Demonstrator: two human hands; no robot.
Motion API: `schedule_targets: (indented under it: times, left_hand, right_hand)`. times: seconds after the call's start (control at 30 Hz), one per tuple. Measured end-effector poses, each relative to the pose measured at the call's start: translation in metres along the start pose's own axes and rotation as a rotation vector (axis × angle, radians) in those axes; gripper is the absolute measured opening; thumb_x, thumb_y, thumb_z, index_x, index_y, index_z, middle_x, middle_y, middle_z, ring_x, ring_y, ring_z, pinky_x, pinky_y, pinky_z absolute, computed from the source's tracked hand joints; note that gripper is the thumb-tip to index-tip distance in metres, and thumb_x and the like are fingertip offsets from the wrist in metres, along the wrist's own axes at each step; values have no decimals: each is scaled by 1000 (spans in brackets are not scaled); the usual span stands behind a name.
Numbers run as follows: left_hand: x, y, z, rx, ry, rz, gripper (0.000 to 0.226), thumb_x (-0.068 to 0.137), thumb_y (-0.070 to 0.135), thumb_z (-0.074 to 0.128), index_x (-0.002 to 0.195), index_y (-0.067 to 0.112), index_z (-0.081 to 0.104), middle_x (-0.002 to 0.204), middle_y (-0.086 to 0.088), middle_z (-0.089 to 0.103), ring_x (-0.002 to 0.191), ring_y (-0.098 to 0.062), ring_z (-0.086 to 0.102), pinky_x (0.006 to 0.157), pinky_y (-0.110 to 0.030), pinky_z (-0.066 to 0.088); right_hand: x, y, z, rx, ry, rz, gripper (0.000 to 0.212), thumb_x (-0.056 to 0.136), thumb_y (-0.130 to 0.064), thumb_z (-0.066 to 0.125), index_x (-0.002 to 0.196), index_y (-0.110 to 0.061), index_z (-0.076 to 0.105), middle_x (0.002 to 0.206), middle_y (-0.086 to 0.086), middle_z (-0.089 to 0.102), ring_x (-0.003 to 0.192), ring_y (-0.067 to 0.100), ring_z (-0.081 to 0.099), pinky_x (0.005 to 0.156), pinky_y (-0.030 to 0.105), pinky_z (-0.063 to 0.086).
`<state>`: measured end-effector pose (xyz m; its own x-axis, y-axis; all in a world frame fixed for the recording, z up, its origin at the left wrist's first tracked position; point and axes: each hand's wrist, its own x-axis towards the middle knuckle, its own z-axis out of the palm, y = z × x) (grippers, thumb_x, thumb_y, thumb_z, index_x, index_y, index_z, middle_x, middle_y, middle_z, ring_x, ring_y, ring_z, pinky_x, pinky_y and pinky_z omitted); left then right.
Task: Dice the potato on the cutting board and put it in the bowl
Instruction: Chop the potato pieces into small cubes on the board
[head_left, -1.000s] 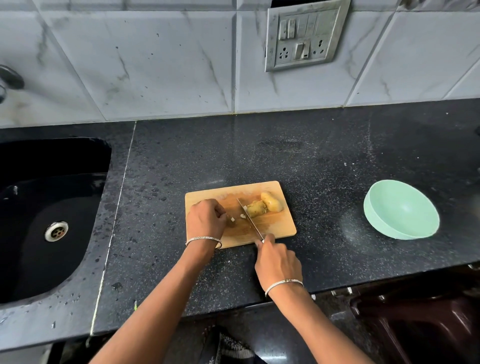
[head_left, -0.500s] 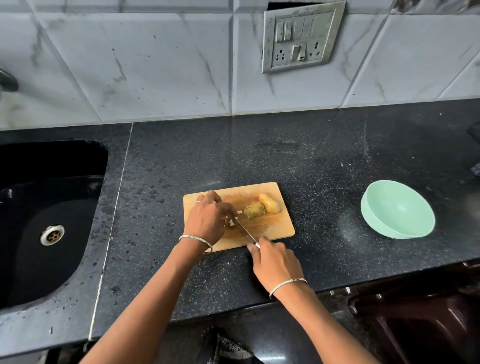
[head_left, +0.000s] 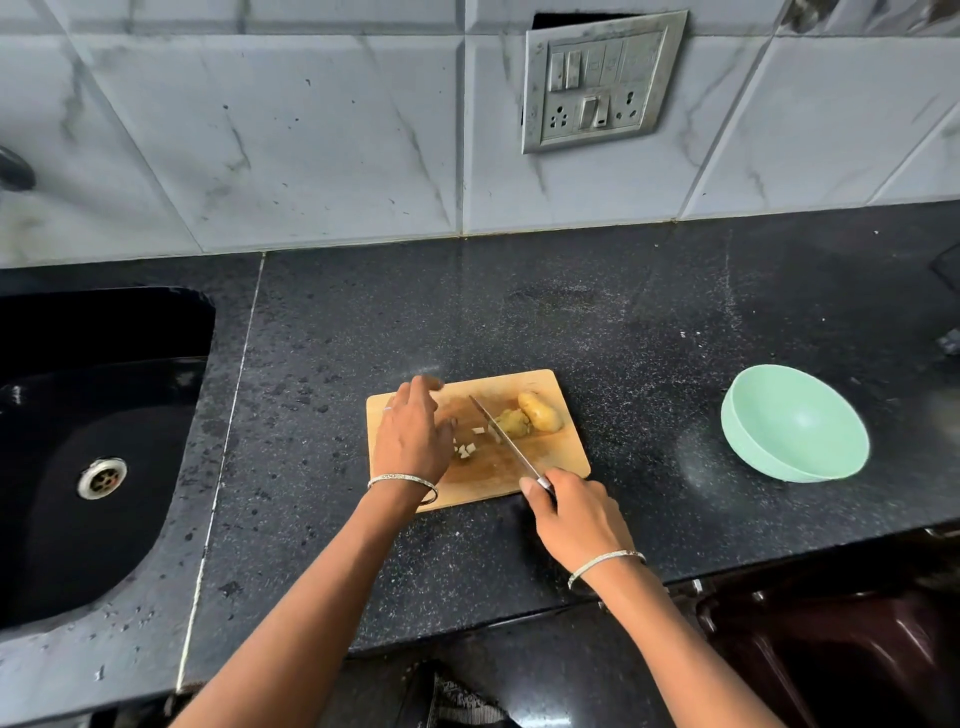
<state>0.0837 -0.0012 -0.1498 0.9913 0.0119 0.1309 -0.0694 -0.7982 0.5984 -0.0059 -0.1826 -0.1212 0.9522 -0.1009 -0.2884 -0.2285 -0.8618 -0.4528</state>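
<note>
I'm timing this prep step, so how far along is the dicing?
Done: a few small white cubes lie on the cutting board. In hand: the right hand holds the knife beside the potato chunks, and the left hand rests open by the cubes. Left: most of the potato is uncut, and the green bowl is empty.

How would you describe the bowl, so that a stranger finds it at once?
Start at the black countertop and look right of the wooden cutting board. The bowl sits there alone, tilted. It is the only mint-green thing, and nothing is in it.
</note>
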Motion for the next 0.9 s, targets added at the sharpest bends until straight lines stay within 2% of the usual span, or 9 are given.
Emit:
schedule_targets:
  times: [0.1, 0.2, 0.33, 0.57, 0.77, 0.9]
  left_hand:
    - [-1, 4, 8, 36, -109, -17, 21, 79, 22, 71, 100, 21, 66, 94, -2, 64, 90, -24, 58, 79, -35, 47]
    - [-2, 7, 14, 68, -136, -24, 15, 78, 31, 73, 93, 26, 72, 91, 0, 66, 88, -21, 59, 79, -35, 49]
    - [-1, 11, 17, 88, -92, -53, 8, 79, 26, 70, 86, 25, 74, 90, -1, 68, 88, -23, 59, 75, -33, 48]
    - [0, 13, 21, 108, -41, -80, 10, 81, 21, 64, 81, 19, 74, 86, -4, 69, 82, -25, 60, 67, -32, 46]
    - [2, 15, 21, 99, -70, -117, 9, 78, 20, 65, 77, 18, 73, 83, -3, 69, 79, -23, 61, 64, -32, 48]
    - [4, 16, 18, 90, -122, -149, 7, 75, 20, 65, 70, 19, 69, 78, -2, 67, 79, -24, 61, 61, -30, 45]
  right_hand:
    - [-1, -4, 9, 42, -30, 44, 35, 99, -50, 37, 83, -21, 47, 95, 13, 63, 92, 39, 59, 69, 38, 40]
    - [-2, -8, 16, 39, -52, 59, 38, 100, -49, 36, 95, -17, 55, 103, 16, 63, 98, 40, 59, 75, 39, 42]
    - [-3, -12, 18, 35, -60, 60, 40, 100, -49, 35, 101, -16, 57, 105, 15, 63, 99, 39, 59, 79, 41, 45]
    - [-5, -17, 21, 12, -63, 64, 40, 101, -47, 33, 104, -14, 56, 106, 14, 62, 99, 38, 60, 78, 40, 46]
    - [-3, -26, 34, -106, -19, 96, 34, 103, -40, 32, 114, -15, 52, 113, 11, 63, 105, 36, 62, 70, 37, 41]
    - [-4, -26, 39, -184, 10, 38, 32, 105, -36, 30, 116, -13, 49, 112, 12, 66, 104, 35, 64, 66, 37, 41]
